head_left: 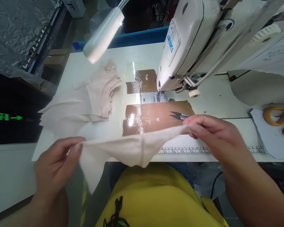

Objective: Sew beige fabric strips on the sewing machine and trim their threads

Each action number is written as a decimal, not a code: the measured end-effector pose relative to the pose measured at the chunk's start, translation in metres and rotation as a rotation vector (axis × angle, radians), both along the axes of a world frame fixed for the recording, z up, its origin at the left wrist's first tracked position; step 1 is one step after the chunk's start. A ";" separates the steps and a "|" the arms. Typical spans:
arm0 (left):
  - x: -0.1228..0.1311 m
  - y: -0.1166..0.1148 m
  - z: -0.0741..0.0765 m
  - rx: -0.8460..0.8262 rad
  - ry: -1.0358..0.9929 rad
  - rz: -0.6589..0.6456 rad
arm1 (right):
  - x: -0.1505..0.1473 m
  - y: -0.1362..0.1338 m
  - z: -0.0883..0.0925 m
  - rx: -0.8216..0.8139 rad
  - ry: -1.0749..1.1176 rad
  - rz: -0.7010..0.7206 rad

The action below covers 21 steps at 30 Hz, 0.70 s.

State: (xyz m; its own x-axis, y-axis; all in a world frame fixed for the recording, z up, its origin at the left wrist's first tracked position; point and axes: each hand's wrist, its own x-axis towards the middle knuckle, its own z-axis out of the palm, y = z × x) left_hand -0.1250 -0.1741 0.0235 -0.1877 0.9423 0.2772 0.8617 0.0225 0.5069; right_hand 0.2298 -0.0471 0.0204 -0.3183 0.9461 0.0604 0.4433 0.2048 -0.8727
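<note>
A pale cream fabric piece (123,151) with a seam across its middle hangs stretched between my two hands, over the table's front edge. My left hand (59,164) pinches its left corner between thumb and fingers. At the other end, my right hand (208,132) grips the right corner. Small thread snips (178,115) stick out from the right hand, blades pointing left; their handle is hidden in the hand. Behind the cloth stands a white sewing machine (180,47), its needle area above the metal plate (149,98).
Several cream fabric pieces (92,97) lie stacked on the table's left. Brown tape (153,113) covers the tabletop near the needle. A ruler strip (186,151) runs along the front edge. A lamp (104,34) hangs over the back. Yellow-handled scissors (276,116) lie far right.
</note>
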 end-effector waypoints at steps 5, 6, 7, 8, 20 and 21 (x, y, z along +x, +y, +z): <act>-0.004 0.026 -0.023 0.088 0.297 -0.146 | -0.004 0.009 -0.021 0.307 -0.429 -0.080; 0.000 0.028 -0.024 0.150 0.290 -0.177 | -0.004 0.006 -0.023 0.352 -0.449 -0.068; 0.005 0.030 -0.023 0.193 0.263 -0.216 | -0.005 0.003 -0.024 0.395 -0.462 -0.049; 0.012 0.033 -0.021 0.219 0.229 -0.266 | -0.008 -0.001 -0.024 0.434 -0.475 -0.022; 0.095 0.096 -0.047 -0.108 0.291 -0.745 | -0.058 -0.016 -0.056 0.475 -0.709 0.212; 0.094 0.096 -0.048 -0.140 0.311 -0.746 | -0.056 -0.015 -0.056 0.467 -0.720 0.214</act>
